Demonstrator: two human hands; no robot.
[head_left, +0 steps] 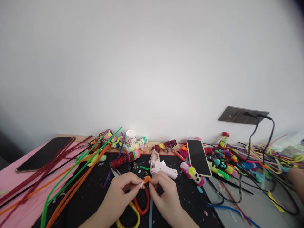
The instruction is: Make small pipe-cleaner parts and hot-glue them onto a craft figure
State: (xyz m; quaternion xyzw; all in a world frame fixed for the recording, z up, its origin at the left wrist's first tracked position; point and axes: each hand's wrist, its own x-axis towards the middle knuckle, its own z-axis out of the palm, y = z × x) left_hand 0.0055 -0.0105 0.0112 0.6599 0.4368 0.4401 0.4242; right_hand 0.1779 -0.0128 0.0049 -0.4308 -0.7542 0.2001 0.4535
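My left hand (121, 193) and my right hand (165, 193) meet over a black mat (95, 193), both pinching a small orange pipe-cleaner piece (147, 179) between their fingertips. Beneath the hands lie scissors (140, 207) with red and yellow handles. A white glue gun (161, 167) lies just beyond my fingers, nozzle toward the wall.
Long green, orange and red pipe cleaners (71, 180) stretch across the left. A phone (199, 157) lies right of the glue gun, another (45, 153) on pink paper. Colourful craft pieces and cables (249, 164) crowd the right. Another person's hand (296, 180) shows at the right edge.
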